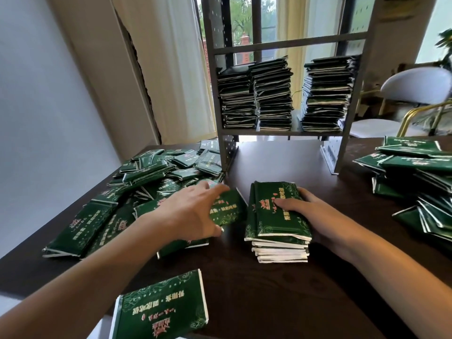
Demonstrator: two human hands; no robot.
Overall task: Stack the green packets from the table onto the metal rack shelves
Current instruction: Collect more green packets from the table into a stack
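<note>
Nearest, one loose packet [162, 308] overhangs the table [256, 302] edge (could fall). Left hand [195, 211] grips another; right hand [315, 211] grips a stack [278, 228], which may topple.

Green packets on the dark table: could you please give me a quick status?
Left hand grips one green packet from the loose pile. Right hand holds the neat packet stack. Grey metal rack holds three stacks. Path clear.
</note>
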